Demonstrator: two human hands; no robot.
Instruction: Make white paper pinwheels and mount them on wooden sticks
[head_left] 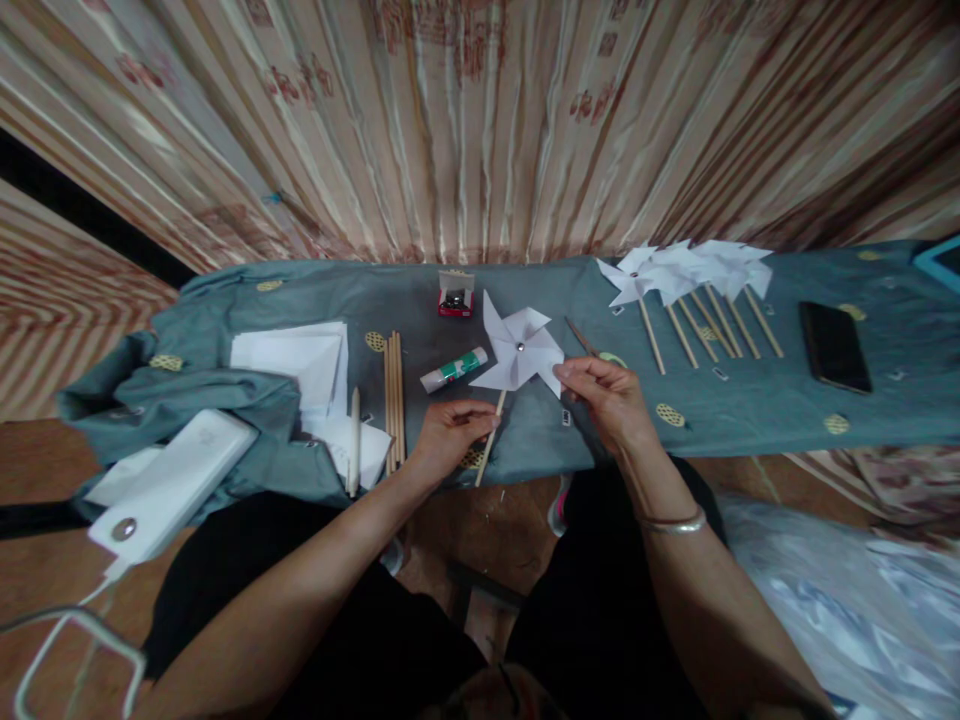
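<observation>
A white paper pinwheel (pixel 510 368) with a shiny pin at its centre is held up over the cloth in front of me. Its wooden stick (pixel 487 450) is pinched between the thumb and fingers of my left hand (pixel 454 432). My right hand (pixel 604 395) has its thumb and fingertips closed on the tip of the pinwheel's right blade. Just behind the left hand lies a green and white glue stick (pixel 455 369). A small open red box (pixel 455 300) of dark, shiny pins stands farther back. Scissors (pixel 581 335) lie behind the right hand, partly hidden.
Several pinwheels (pixel 697 275) lie in an overlapping row at the back right, beside a black phone (pixel 835 346). Several loose sticks (pixel 394 400), a white pencil-like stick (pixel 354 440) and white paper sheets (pixel 292 355) lie left. A white power bank (pixel 172 485) with a cable rests at the left edge.
</observation>
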